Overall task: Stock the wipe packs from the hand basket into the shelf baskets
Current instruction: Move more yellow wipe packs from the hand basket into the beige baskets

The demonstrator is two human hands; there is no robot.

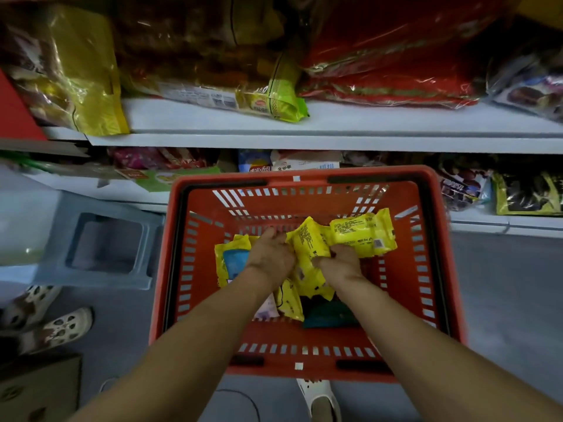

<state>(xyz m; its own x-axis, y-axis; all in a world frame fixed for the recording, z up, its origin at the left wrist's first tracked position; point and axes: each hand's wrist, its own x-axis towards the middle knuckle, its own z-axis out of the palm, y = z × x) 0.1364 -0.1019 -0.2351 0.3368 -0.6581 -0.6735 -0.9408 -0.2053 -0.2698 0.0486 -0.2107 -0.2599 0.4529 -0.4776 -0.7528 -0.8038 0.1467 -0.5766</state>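
Yellow wipe packs (362, 236) are gripped in the curled fingers of the right hand (341, 264), raised inside the red hand basket (405, 269). The left hand (269, 254) lies against them, fingers bent; whether it grips cannot be determined. Further yellow packs (231, 260) and a dark green pack (329, 313) lie on the basket floor, below the shelf (304, 141).

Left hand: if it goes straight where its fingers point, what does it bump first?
Probably the far wall of the red basket, low down near its floor. The left hand points away beside the yellow packs; depth is hard to judge.
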